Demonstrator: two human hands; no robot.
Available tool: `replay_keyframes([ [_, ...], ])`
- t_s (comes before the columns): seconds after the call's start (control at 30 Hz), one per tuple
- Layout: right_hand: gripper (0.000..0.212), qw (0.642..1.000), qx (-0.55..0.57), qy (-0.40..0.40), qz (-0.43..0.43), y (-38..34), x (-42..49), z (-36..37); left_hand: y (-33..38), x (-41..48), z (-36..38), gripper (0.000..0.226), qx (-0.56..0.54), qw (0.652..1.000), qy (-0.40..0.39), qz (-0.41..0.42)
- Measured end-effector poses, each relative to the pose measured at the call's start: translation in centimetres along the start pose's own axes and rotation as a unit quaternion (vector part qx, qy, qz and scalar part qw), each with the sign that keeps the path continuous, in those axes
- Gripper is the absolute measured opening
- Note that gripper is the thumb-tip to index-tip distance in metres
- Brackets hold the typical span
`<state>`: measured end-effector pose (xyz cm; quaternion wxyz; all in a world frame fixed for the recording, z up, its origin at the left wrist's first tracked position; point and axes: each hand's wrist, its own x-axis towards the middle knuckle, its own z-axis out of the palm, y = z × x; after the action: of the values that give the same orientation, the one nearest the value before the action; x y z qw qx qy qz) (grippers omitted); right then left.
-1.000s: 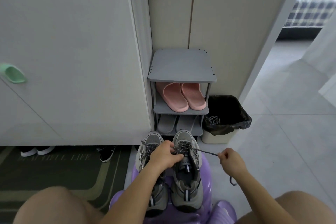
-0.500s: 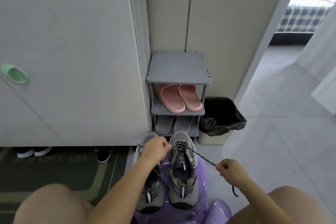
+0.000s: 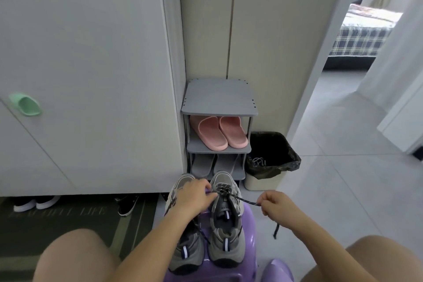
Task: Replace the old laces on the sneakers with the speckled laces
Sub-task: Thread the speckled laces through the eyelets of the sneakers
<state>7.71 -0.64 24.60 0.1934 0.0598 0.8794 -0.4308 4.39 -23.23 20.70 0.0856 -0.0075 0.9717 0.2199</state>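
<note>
Lacing in progress on the R sneaker [image 3: 225, 224], up on the purple stool [image 3: 248, 236]. L hand [image 3: 192, 197], fingers curled, pinches the speckled lace [image 3: 246, 201] at the eyelets. R hand [image 3: 274, 204] pinches its free end, taut, tail dangling. Next, prob.: snug it, thread the next eyelet.

Between our fingers [image 3: 265, 200] the lace [image 3: 246, 201] is dark navy flecked with pale specks. Just below them our sneakers [image 3: 225, 249] are grey with navy tongues and white heel stripes, on a glossy purple stool [image 3: 248, 233]. Beyond our fingers: pink slippers [image 3: 219, 133], a grey rack [image 3: 218, 96], a black bin liner [image 3: 286, 158].
</note>
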Motion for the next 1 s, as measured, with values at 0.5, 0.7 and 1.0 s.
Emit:
replay_keyframes([
  [0.5,0.037,0.962,-0.261,-0.048,-0.064,-1.8,6.6,3.9,-0.2,2.7,0.7,0.061,0.008,0.982,-0.172,0.080],
  [0.7,0.018,0.981,-0.170,-0.094,-0.028,-1.2,7.8,2.9,-0.6,3.0,-0.6,0.058,-0.028,0.980,-0.190,0.058],
  [1.0,0.021,0.980,-0.102,-0.169,-0.022,-0.7,6.4,1.2,0.3,2.5,-0.6,0.064,0.005,0.984,-0.151,0.094],
])
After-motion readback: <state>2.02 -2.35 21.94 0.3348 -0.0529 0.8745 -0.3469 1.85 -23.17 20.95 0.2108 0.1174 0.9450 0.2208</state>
